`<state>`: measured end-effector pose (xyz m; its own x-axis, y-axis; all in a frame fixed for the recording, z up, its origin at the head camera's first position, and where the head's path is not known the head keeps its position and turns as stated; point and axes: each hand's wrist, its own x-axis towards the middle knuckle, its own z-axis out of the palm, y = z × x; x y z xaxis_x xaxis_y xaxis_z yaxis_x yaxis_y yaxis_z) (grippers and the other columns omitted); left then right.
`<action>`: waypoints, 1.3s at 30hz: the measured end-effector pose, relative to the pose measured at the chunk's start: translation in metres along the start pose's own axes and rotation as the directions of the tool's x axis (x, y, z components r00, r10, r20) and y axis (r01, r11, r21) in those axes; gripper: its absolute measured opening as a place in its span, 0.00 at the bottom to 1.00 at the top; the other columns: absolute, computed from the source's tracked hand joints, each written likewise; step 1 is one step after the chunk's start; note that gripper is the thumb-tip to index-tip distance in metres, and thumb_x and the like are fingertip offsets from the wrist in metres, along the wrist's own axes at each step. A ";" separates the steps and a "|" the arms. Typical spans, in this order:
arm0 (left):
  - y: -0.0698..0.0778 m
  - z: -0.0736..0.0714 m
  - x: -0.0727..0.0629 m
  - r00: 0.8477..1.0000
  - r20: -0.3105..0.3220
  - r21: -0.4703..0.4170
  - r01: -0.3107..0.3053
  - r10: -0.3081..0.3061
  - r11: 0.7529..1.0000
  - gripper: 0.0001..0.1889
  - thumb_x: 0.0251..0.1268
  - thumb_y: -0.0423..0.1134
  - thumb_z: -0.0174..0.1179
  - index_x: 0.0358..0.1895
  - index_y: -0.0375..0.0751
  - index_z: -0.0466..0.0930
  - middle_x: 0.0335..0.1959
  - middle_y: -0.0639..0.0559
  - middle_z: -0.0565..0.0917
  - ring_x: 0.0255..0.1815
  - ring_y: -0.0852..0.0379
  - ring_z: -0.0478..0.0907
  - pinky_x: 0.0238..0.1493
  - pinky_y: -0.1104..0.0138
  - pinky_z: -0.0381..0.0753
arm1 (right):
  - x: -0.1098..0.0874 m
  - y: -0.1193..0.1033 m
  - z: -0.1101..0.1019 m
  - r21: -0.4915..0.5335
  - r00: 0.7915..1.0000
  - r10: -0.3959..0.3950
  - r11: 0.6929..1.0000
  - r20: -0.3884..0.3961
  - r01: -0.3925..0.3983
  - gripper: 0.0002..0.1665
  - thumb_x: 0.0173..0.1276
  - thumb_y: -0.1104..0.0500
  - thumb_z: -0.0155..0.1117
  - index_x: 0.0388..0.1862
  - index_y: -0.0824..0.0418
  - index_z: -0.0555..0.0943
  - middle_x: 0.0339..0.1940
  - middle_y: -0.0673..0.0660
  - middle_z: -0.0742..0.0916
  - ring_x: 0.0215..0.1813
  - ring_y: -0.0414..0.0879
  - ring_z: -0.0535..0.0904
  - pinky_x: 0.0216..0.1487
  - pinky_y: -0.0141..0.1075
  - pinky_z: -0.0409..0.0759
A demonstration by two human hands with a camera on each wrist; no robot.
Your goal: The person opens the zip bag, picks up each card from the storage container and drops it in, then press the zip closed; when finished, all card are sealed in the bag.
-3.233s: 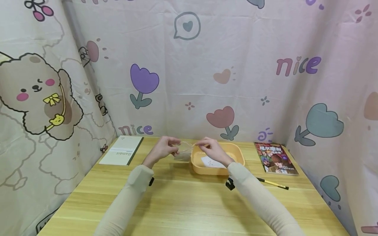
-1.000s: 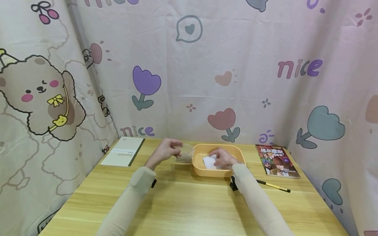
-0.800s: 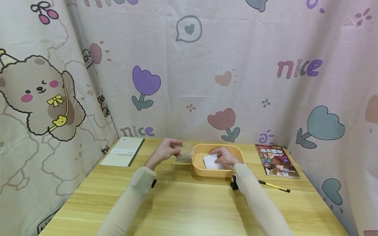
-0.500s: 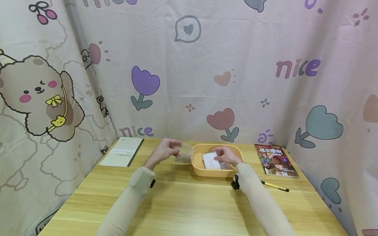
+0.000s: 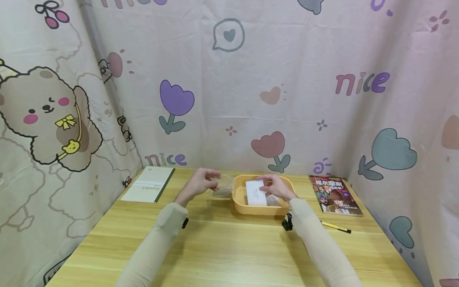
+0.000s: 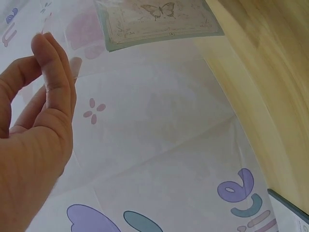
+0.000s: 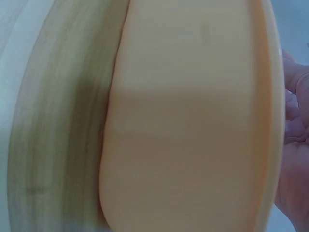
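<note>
In the head view my left hand (image 5: 201, 183) is at the left of a yellow tray (image 5: 238, 208), its fingertips pinching a thin pale string loop (image 5: 226, 186). Below the loop hangs a flat greyish card (image 5: 222, 193); the left wrist view shows a card (image 6: 164, 21) with a butterfly print and green border. Over the tray, my right hand (image 5: 277, 187) grips the right edge of a white card (image 5: 252, 195) with a small drawing, tilted up to face me. The tray's wall (image 7: 193, 121) fills the right wrist view and hides most of that hand.
Clear plastic (image 5: 273, 200) lies in the tray beside the white card. A pale notebook (image 5: 148, 185) is at the back left, a colourful magazine (image 5: 335, 195) at the back right. A yellow and black pen (image 5: 337, 227) lies near the right forearm. A printed curtain (image 5: 229, 99) stands behind the table.
My right hand left the string loop, reached into the tray and took hold of the white card, which is now raised and tilted up. The left hand stays at the loop.
</note>
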<state>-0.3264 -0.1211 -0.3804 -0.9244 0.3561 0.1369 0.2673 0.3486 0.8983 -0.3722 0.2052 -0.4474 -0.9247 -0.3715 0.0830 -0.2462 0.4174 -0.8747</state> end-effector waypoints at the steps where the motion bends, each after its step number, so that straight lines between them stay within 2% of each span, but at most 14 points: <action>1: 0.000 0.000 0.000 1.000 -0.001 -0.004 0.005 -0.005 1.000 0.19 0.64 0.24 0.58 0.59 0.25 0.76 0.57 0.31 0.80 0.30 0.57 0.85 0.41 0.58 0.89 | 0.000 -0.001 0.000 0.001 1.000 -0.005 1.000 -0.002 0.005 0.24 0.65 0.71 0.63 0.61 0.66 0.78 0.40 0.65 0.81 0.36 0.47 0.81 0.34 0.41 0.88; 8: -0.002 -0.002 0.000 1.000 -0.012 -0.009 0.016 -0.016 1.000 0.19 0.64 0.24 0.58 0.59 0.26 0.77 0.58 0.33 0.80 0.31 0.56 0.85 0.40 0.60 0.89 | -0.001 -0.005 0.003 0.017 0.999 -0.034 0.999 -0.011 0.034 0.24 0.66 0.71 0.63 0.61 0.66 0.77 0.41 0.66 0.84 0.37 0.47 0.82 0.35 0.42 0.88; 13: -0.001 -0.004 0.000 1.000 -0.014 -0.010 0.009 -0.009 1.000 0.19 0.64 0.24 0.58 0.58 0.27 0.77 0.57 0.32 0.80 0.31 0.55 0.85 0.40 0.59 0.89 | -0.002 -0.004 0.006 0.016 0.997 -0.052 0.998 -0.053 0.053 0.24 0.66 0.69 0.64 0.62 0.63 0.78 0.39 0.66 0.83 0.37 0.49 0.82 0.36 0.44 0.88; 18: -0.002 -0.004 0.000 1.000 -0.011 -0.013 0.025 -0.026 1.000 0.19 0.64 0.24 0.58 0.59 0.27 0.77 0.58 0.32 0.80 0.32 0.56 0.85 0.41 0.59 0.89 | -0.002 -0.011 0.009 0.007 0.992 -0.092 0.996 -0.088 0.093 0.23 0.66 0.68 0.65 0.60 0.61 0.79 0.33 0.60 0.80 0.33 0.45 0.80 0.35 0.44 0.88; 25: 0.000 -0.003 0.001 1.000 -0.006 -0.013 0.025 -0.025 1.000 0.18 0.64 0.24 0.59 0.58 0.28 0.78 0.57 0.33 0.81 0.31 0.56 0.85 0.43 0.56 0.88 | -0.006 -0.027 0.010 0.028 0.980 -0.167 0.985 -0.111 0.171 0.24 0.66 0.70 0.63 0.61 0.61 0.78 0.23 0.54 0.73 0.26 0.47 0.77 0.38 0.59 0.85; 29: 0.000 -0.002 0.004 1.000 -0.001 -0.018 0.021 -0.021 1.000 0.18 0.64 0.24 0.59 0.58 0.27 0.78 0.57 0.33 0.81 0.31 0.56 0.85 0.41 0.59 0.89 | -0.008 -0.034 0.011 0.032 0.977 -0.163 0.985 -0.137 0.169 0.25 0.67 0.70 0.62 0.62 0.60 0.77 0.23 0.55 0.73 0.27 0.49 0.78 0.38 0.58 0.85; 32: 0.000 -0.001 0.004 1.000 0.001 -0.016 0.016 -0.016 1.000 0.18 0.64 0.24 0.59 0.58 0.27 0.78 0.57 0.32 0.81 0.31 0.56 0.85 0.40 0.61 0.89 | -0.009 -0.038 0.013 0.050 0.973 -0.169 0.983 -0.157 0.178 0.25 0.67 0.70 0.62 0.62 0.58 0.77 0.23 0.55 0.73 0.27 0.47 0.78 0.36 0.54 0.86; 35: -0.001 -0.002 0.003 1.000 0.003 -0.013 0.009 -0.009 1.000 0.19 0.65 0.24 0.58 0.59 0.26 0.77 0.58 0.31 0.80 0.32 0.56 0.85 0.40 0.60 0.89 | -0.009 -0.041 0.015 0.077 0.967 -0.188 0.976 -0.171 0.203 0.25 0.68 0.70 0.62 0.62 0.57 0.77 0.23 0.56 0.73 0.27 0.44 0.77 0.36 0.55 0.86; 39: -0.002 -0.001 0.002 1.000 -0.001 -0.015 0.016 -0.016 1.000 0.19 0.65 0.24 0.58 0.59 0.25 0.76 0.58 0.31 0.80 0.31 0.55 0.85 0.40 0.60 0.89 | -0.010 -0.043 0.016 0.112 0.958 -0.217 0.964 -0.186 0.241 0.24 0.69 0.70 0.61 0.63 0.59 0.76 0.26 0.56 0.75 0.29 0.43 0.78 0.34 0.46 0.87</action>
<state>-0.3286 -0.1220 -0.3813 -0.9288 0.3498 0.1226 0.2483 0.3415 0.9065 -0.3479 0.1778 -0.4178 -0.8865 -0.2924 0.3586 -0.4273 0.2203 -0.8769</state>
